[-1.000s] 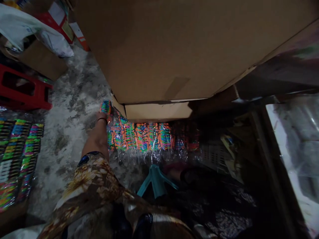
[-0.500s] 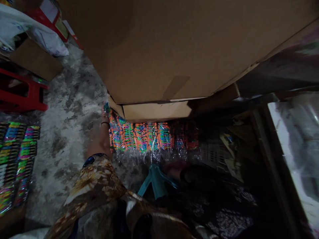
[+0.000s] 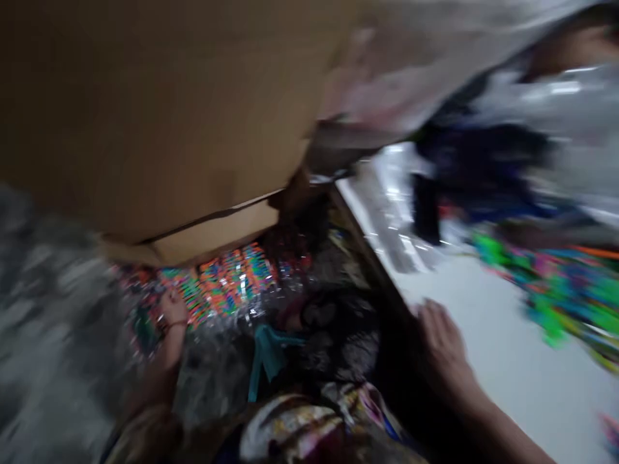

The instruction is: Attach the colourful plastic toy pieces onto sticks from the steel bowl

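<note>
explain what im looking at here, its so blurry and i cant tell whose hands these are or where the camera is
The camera sits on a person's head and looks down, so both hands are that person's own; there is no machine. The blur comes from motion. The left hand reaches down to clear plastic packs of bright multicoloured items on the floor, under a big cardboard box. Whether it grips them is unclear. The right hand rests open on the edge of a white table, which carries more colourful pieces. A teal stool shows below.
</note>
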A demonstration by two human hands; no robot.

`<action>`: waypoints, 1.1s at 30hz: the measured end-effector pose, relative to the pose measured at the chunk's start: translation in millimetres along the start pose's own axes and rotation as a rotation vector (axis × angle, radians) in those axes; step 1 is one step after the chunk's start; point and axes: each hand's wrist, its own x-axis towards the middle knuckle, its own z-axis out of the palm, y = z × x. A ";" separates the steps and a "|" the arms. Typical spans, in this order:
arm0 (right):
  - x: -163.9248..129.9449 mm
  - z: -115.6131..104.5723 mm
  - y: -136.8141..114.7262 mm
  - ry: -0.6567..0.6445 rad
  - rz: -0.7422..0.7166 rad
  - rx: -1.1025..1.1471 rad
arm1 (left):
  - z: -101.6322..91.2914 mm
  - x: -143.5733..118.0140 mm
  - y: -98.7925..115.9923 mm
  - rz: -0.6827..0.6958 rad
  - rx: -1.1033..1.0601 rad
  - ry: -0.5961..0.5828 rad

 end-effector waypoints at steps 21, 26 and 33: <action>-5.7 -16.5 4.3 0.057 0.132 0.259 | -48.2 -142.0 430.5 1.256 -0.814 0.446; -19.7 -47.9 -8.7 0.165 0.210 0.427 | -48.9 -191.8 468.4 1.322 -0.710 0.280; -93.7 -39.1 -7.0 0.227 0.300 0.416 | 51.2 -266.0 481.1 1.724 -0.362 -0.283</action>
